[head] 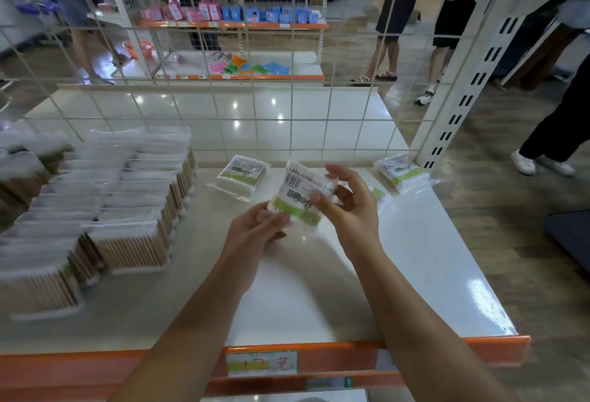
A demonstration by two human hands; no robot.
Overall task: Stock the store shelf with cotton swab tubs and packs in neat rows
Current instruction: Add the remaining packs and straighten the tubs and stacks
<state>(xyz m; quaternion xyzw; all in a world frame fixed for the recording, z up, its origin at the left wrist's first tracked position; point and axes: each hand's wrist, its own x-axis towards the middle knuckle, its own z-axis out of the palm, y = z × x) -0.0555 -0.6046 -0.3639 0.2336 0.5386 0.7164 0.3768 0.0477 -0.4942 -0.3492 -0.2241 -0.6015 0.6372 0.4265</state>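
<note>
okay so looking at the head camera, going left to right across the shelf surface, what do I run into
Rows of cotton swab tubs → flat swab pack by the grid → left hand → held swab pack → right hand → swab packs in the right back corner.

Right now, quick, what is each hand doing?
Left hand: pinching the lower end of the cotton swab pack.
Right hand: gripping the same pack's other side.

White shelf point(415, 258) with orange front edge point(95, 366), clear swab pack point(300, 197) banded green, blurred, seemingly tan-stemmed tubs point(127, 248)
</note>
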